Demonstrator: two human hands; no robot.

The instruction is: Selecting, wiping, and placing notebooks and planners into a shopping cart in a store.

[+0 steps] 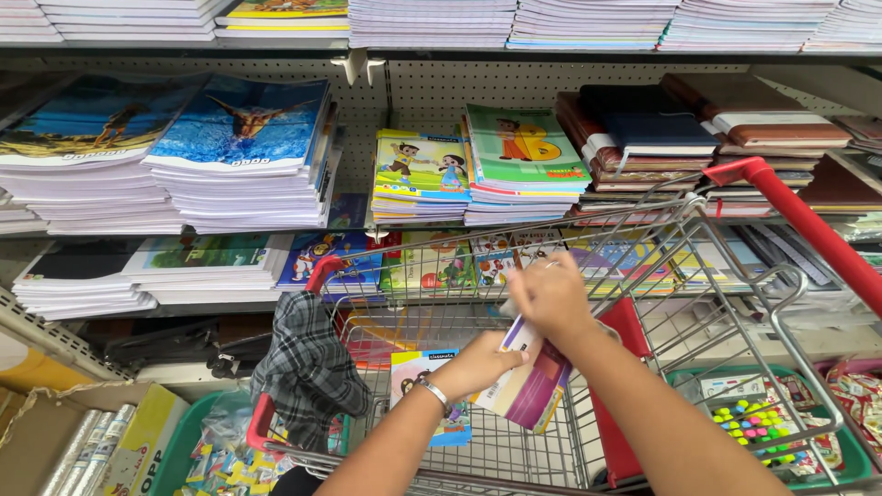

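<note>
My left hand (478, 363), with a silver bracelet on the wrist, grips the lower edge of a thin booklet (528, 390) with a purple and cream cover. My right hand (551, 294) pinches the booklet's top edge from above. Both hands hold it over the wire basket of a shopping cart (680, 239) with red handles. Another colourful booklet (413, 367) lies in the cart below my left hand. A grey plaid cloth (308, 367) hangs over the cart's left side.
Shelves ahead carry stacks of notebooks (239, 156), children's exercise books (524, 161) and dark bound diaries (643, 129). A green basket (799, 459) of small coloured items sits at lower right. At lower left stand a cardboard box (138, 441) and another green bin (184, 450).
</note>
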